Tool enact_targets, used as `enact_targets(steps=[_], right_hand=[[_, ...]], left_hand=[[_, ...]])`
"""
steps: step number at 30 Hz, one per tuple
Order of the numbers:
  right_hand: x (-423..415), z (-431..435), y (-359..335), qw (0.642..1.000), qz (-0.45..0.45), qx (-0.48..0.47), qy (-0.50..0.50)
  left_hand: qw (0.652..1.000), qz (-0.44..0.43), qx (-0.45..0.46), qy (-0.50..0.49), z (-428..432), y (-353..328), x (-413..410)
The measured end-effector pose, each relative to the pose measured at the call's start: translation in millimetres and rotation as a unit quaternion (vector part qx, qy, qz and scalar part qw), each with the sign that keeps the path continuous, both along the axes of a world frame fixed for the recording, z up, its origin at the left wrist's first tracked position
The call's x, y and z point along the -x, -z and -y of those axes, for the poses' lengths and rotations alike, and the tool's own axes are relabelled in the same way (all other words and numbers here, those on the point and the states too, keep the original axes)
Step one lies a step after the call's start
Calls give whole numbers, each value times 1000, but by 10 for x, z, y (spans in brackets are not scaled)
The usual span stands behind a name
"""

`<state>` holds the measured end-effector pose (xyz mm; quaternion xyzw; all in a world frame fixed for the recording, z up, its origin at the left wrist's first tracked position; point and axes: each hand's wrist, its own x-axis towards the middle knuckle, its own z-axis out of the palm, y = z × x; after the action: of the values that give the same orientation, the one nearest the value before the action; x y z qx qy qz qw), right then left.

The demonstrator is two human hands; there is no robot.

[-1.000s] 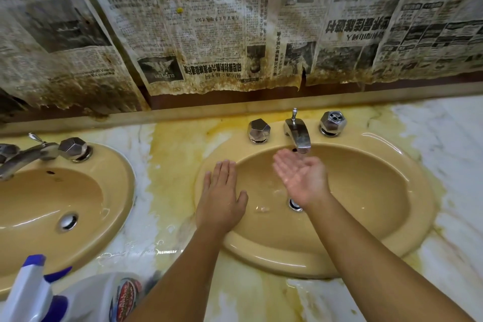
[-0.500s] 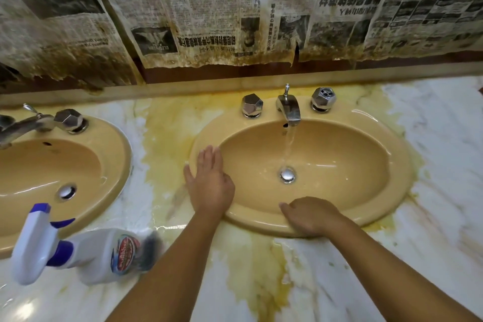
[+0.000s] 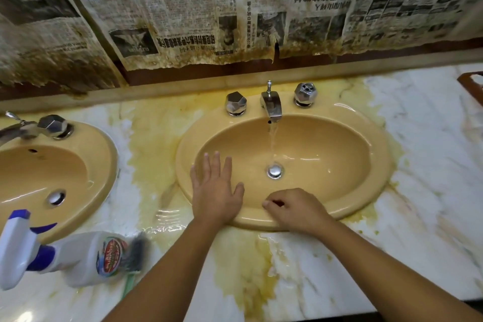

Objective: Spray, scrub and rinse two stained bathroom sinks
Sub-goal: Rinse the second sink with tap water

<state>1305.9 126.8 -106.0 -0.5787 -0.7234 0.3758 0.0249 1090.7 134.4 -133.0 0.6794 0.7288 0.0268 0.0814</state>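
Observation:
A yellow oval sink [image 3: 339,138] sits in the middle of the marble counter, and water runs from its chrome faucet [image 3: 271,106] onto the drain [image 3: 275,171]. My left hand [image 3: 214,191] lies flat, fingers straight, on the sink's near left rim. My right hand [image 3: 292,208] rests on the near rim with its fingers curled under and nothing visible in it. A second yellow sink [image 3: 99,159] is at the far left. A white spray bottle [image 3: 65,256] with a blue nozzle lies on its side at the lower left, over a green-handled brush [image 3: 133,264].
The marble counter [image 3: 431,191] carries yellow stains around the sink and a wet patch in front of it. Stained newspaper [image 3: 183,8] covers the wall behind. A brown object [image 3: 471,83] pokes in at the right edge. The counter's front edge runs along the bottom right.
My right hand left the running water and came down onto the sink's near rim, where its fingers have since curled. My left hand stayed on the left rim. The view drew back.

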Motion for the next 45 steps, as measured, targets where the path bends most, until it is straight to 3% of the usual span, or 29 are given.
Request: enact_targets(steps=[2,4,8,10,12,13,15,16,17,19,20,24,28,32,38,41,45], right_hand=[[-2,-234,-17,965,-184,78,171],[15,-542,-59,883,-320,148,309],[118,-1094,-162,732,-505,215,404],[124,-1297,-196,689,-549,225,416],[92,-1420,-231,711,-537,206,404],[57,-1470,-235,759,-497,171,384],[-74,-1571,-228,889,-337,13,309],[-171,-1638,-221,929,-252,-92,255],[-269,-1717,-236,945,-174,-194,198],[-462,-1972,-272,932,-22,-352,83],[-554,-2129,-274,926,44,-375,25],[-817,-2647,-292,918,181,-301,-186],[-820,-2849,-346,849,287,-344,-282],[-618,-2810,-417,849,346,-323,-232],[-255,-2824,-486,915,332,-227,-24],[-120,-2907,-532,918,356,-168,42],[-97,-2947,-491,919,351,-164,73]], left_hand=[[1000,8,2,-2,-192,-16,12],[1000,14,7,-13,-430,-25,-4],[999,17,29,-2,-874,-51,-15],[999,31,27,-6,-1040,-60,-9],[999,18,29,-7,-1182,-53,-2],[1000,5,30,-5,-1250,-46,4],[999,-13,30,4,-1384,-49,21],[999,-20,31,8,-1449,-51,26],[999,-27,32,9,-1500,-51,27],[998,-47,32,9,-1575,-34,19],[998,-60,30,10,-1602,-17,14],[996,-84,24,27,-1724,64,67],[994,-97,14,57,-1806,79,159],[992,-103,-11,64,-1820,131,176],[990,-100,-64,72,-1796,242,207],[990,-101,-70,71,-1787,259,211],[989,-115,-56,69,-1787,220,204]])
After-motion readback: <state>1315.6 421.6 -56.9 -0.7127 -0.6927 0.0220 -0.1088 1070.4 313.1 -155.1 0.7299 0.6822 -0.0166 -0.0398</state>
